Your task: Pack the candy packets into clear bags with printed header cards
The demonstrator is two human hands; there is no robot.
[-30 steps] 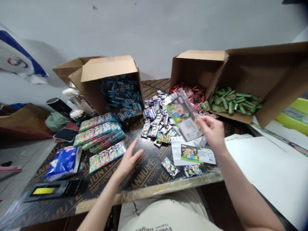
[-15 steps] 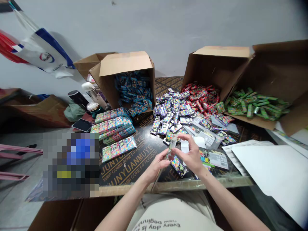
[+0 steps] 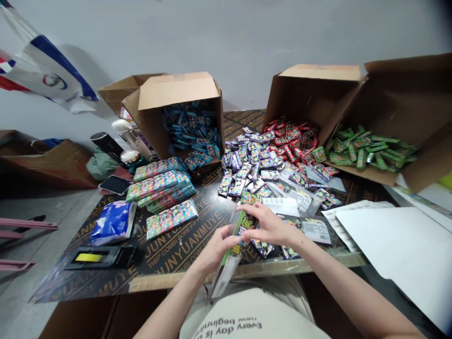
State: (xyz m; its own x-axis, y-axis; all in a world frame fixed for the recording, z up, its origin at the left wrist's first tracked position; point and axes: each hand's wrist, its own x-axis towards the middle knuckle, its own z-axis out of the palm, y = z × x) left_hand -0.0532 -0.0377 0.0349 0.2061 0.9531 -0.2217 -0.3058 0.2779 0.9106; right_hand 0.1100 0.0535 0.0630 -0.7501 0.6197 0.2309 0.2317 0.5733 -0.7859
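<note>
A printed plastic bag [image 3: 230,263], green and black with a pale label at its lower end, is tilted between my hands above the table's front edge. My left hand [image 3: 216,248] grips its left side, thumb on the front. My right hand [image 3: 270,226] has its thumb and fingers closed on the bag's upper right part; the fingertips partly cover the print. Whether anything is inside cannot be made out. Beside my right hand lie purple-and-black packets [image 3: 262,248] and another printed bag [image 3: 316,230] with a white label. A heap of purple packets [image 3: 243,160] lies beyond.
Open cartons hold blue packets [image 3: 192,129], red packets [image 3: 291,139] and green packets [image 3: 370,148]. Left are stacked colourful packet strips [image 3: 158,186], a single strip [image 3: 172,219], a blue tissue pack [image 3: 113,221], a black tape dispenser [image 3: 100,257] and a phone [image 3: 115,184]. White sheets [image 3: 388,240] lie right.
The bag has turned from nearly edge-on to show its printed face and lower label. My right hand has come down and left onto it. The view has shifted slightly.
</note>
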